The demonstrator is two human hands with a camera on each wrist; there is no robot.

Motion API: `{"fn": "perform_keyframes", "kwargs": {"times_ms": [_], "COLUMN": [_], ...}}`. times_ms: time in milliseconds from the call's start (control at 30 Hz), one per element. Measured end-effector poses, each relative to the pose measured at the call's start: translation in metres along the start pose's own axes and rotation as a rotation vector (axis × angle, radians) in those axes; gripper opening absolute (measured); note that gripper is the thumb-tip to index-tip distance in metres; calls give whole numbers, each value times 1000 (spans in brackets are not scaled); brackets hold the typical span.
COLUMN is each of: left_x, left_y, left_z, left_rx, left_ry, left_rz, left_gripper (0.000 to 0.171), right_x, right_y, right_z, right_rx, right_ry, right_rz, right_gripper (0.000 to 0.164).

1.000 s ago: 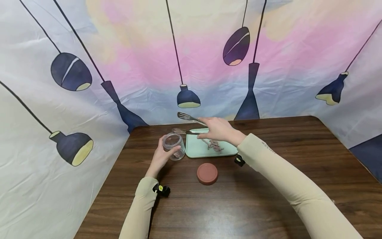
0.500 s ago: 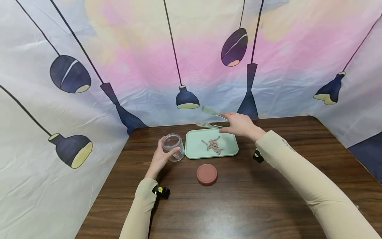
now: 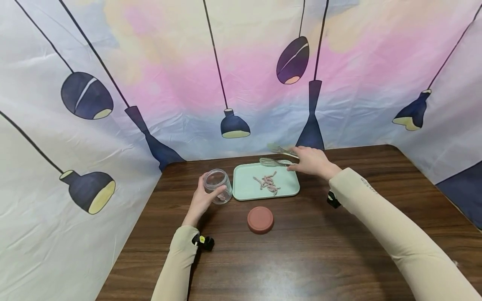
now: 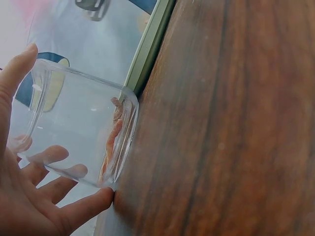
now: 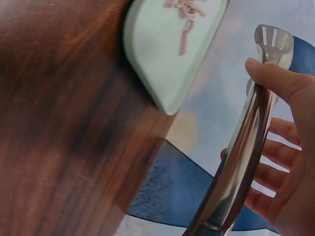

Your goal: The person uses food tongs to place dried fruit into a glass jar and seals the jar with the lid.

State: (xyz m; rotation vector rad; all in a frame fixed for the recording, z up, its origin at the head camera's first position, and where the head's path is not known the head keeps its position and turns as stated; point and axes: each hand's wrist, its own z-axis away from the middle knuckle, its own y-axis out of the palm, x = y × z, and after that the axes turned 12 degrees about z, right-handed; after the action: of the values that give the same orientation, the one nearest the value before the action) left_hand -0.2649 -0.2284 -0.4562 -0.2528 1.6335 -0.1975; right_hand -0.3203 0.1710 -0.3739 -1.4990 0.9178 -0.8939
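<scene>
My left hand [image 3: 201, 200] grips a clear, lidless jar [image 4: 78, 118] that stands on the table beside the tray's left end. Low inside the jar lie pinkish-brown strips [image 4: 112, 140], seen through its wall in the left wrist view. In my right hand [image 3: 312, 162] is a pair of metal tongs [image 5: 241, 142] with slotted ends, held between thumb and fingers above the tray's back right corner. The tongs' two arms are spread, with nothing between their tips. A small heap of thin pinkish strips [image 3: 269, 183] lies on the pale green tray [image 3: 242, 190].
A round reddish-brown lid [image 3: 260, 219] lies on the dark wooden table [image 3: 301, 251] in front of the tray. Behind the table's back edge hangs a cloth backdrop [image 3: 180, 83] printed with lamps.
My right hand has moved right with the tongs, from near the jar to over the tray's back right corner, uncovering the strips. The left hand still holds the jar in place.
</scene>
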Motion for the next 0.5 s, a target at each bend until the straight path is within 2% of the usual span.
{"fn": "perform_keyframes", "kwargs": {"times_ms": [267,500], "left_x": [3,1], "left_y": [-2,-1], "left_z": [-1,1], "left_rx": [5,7], "left_ry": [11,19], "left_rz": [11,11], "left_gripper": [101,101], "right_x": [-2,-3], "right_y": [23,39], "right_z": [-2,1], "right_rx": [52,45], "right_ry": [7,-5], "right_rz": [6,24], "right_gripper": [78,74]}}
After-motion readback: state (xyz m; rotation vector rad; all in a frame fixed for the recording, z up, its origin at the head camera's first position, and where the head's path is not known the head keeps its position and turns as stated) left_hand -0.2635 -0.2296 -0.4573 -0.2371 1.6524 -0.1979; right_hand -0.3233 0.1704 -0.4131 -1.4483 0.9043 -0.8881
